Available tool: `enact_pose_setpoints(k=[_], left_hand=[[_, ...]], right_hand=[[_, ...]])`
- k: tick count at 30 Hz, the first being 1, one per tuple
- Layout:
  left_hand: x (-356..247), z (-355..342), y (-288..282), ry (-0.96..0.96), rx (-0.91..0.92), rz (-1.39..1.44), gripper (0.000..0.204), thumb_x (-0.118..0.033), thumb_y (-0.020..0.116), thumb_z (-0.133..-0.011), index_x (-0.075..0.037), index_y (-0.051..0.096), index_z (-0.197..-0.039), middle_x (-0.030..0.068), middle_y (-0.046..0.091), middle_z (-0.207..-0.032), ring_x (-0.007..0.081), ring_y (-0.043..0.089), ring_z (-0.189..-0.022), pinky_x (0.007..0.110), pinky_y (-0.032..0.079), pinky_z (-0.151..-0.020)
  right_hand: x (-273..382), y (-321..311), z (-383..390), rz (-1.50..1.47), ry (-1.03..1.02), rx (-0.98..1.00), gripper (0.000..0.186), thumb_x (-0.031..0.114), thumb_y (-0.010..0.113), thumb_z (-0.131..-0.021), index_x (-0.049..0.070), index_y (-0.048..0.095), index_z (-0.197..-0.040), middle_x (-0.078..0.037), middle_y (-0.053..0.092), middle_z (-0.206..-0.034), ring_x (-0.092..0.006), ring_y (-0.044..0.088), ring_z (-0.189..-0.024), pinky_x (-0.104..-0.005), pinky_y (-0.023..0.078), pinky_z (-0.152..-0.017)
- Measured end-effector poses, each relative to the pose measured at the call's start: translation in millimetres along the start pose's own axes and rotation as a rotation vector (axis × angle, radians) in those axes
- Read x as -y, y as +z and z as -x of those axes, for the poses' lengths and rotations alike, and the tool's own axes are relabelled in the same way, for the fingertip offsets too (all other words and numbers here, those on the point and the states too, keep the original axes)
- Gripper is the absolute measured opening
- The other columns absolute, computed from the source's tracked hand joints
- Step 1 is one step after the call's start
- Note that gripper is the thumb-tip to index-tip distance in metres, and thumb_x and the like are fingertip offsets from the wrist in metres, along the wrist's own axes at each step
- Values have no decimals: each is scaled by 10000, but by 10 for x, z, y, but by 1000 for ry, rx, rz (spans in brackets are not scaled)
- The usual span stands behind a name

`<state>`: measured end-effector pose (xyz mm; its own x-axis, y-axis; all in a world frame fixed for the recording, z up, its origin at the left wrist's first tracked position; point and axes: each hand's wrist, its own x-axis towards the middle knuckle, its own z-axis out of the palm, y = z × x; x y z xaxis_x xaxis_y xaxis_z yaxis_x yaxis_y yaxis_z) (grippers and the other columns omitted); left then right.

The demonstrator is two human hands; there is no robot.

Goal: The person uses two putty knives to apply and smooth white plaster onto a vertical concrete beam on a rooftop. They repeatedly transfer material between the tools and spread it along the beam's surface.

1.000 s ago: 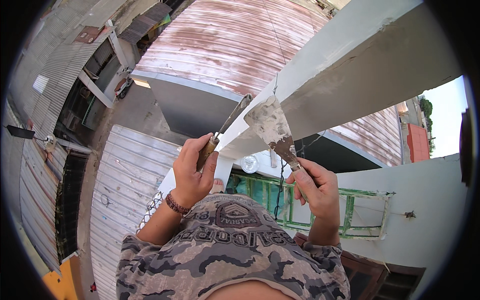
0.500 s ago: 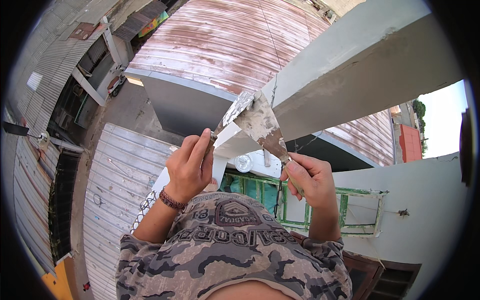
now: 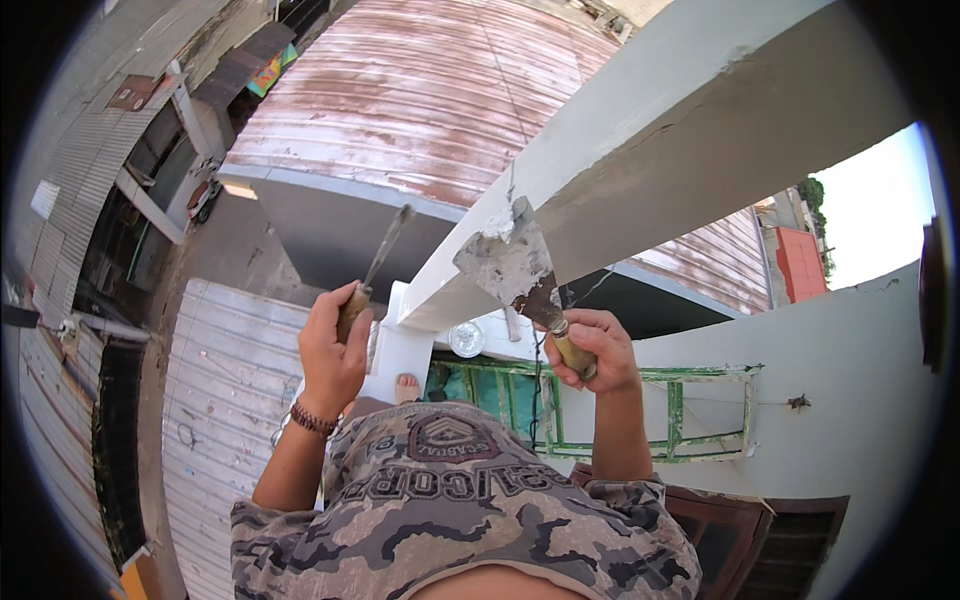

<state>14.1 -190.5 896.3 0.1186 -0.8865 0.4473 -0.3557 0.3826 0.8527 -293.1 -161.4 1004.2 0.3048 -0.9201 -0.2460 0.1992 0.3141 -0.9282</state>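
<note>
My left hand [image 3: 335, 345] is closed around the wooden handle of a narrow putty knife [image 3: 388, 245], whose blade points up and away, seen nearly edge-on. In my right hand [image 3: 592, 350] is a wider putty knife [image 3: 515, 262], gripped by its handle. Grey-white filler coats most of its broad blade, with a thicker white lump near the far edge and bare brown metal close to the handle. The two blades are apart. Behind the wide blade runs a pale painted beam [image 3: 640, 150], with patchy smears and a crack along its lower edge.
Below the beam, a clear round container [image 3: 466, 340] stands on a white ledge near my bare foot [image 3: 407, 388]. A green-and-white ladder [image 3: 675, 415] lies at the right. Corrugated roofing [image 3: 235, 400] spreads at lower left, rusty roofing [image 3: 400, 100] beyond. The ground lies far below.
The narrow knife has come away from the wide blade, moving left with my left hand and turning edge-on. A white lump now sits at the wide blade's far edge. My view has shifted slightly.
</note>
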Motion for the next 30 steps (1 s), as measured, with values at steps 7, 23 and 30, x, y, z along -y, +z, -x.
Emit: enact_pose_setpoints(k=[7,23,30], left_hand=[[9,45,297,-569,50,852,247,-115,579,-918,24,539,-1119,12,544,-779,29,429,-515,175,355,-450],[-14,-88,706,-598,195,1084,194,-108,570,-901,10,548,-1053,14,528,-727,35,418,-460,192,338,-392],[84,17,786,-649,222,1108,192,-112,559,-908,11,547,-1055,5,531,-723,28,412,-462,185,325,-397]], right_hand=[[662,104,504,-64,-399,-13,481,194,451,-913,-134,423,-1264,-226,573,-946,-197,559,-608,-251,422,-420],[1970,1363,676,1949,-856,-1039,287,60,600,-854,-44,619,-1120,-143,620,-845,-178,552,-604,-282,443,-511],[2045,1986,203,2734,-476,-999,303,39,639,-811,27,661,-1114,-102,609,-823,-209,586,-638,-287,451,-537]])
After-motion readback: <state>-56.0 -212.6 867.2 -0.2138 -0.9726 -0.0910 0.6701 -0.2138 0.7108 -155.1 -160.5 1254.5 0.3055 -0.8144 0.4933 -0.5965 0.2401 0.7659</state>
